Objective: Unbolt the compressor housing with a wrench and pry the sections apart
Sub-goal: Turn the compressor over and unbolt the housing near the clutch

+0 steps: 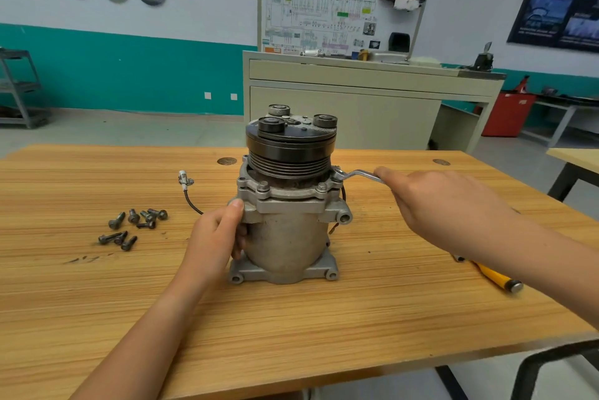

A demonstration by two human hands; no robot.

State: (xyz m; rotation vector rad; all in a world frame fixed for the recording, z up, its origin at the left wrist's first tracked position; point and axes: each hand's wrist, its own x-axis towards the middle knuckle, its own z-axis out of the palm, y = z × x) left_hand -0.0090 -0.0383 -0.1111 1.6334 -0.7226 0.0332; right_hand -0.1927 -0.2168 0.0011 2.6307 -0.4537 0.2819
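I worked at a wooden table [291, 318] with striped grain, in a room with a teal band along white walls. Beyond the far edge, at 12 o'clock, stood a pale cabinet [343, 108] carrying a wiring-diagram board [324, 14]. A metal rack [19, 88] stood at 10 o'clock.

The compressor [285, 237] stood upright at the table's middle, with its black grooved pulley [288, 150] on top. My left hand [215, 234] gripped the housing from its 9 o'clock side, thumb pressed on the flange, fingers curled round the body. My right hand [431, 202] was wrapped round the handle of the wrench [355, 174], whose head sat on a bolt at the flange's 2 o'clock corner.

A heap of loose bolts [133, 226] lay on the bare wood at 9 o'clock, well apart from the housing. A white connector [184, 180] on a black lead lay at 10 o'clock.

A red box [510, 114] stood on the floor at 2 o'clock; I could not see what it held.

My right forearm hid most of a yellow-handled tool [496, 278] at 4 o'clock, so I could not tell its kind. The board's print was too small to read.
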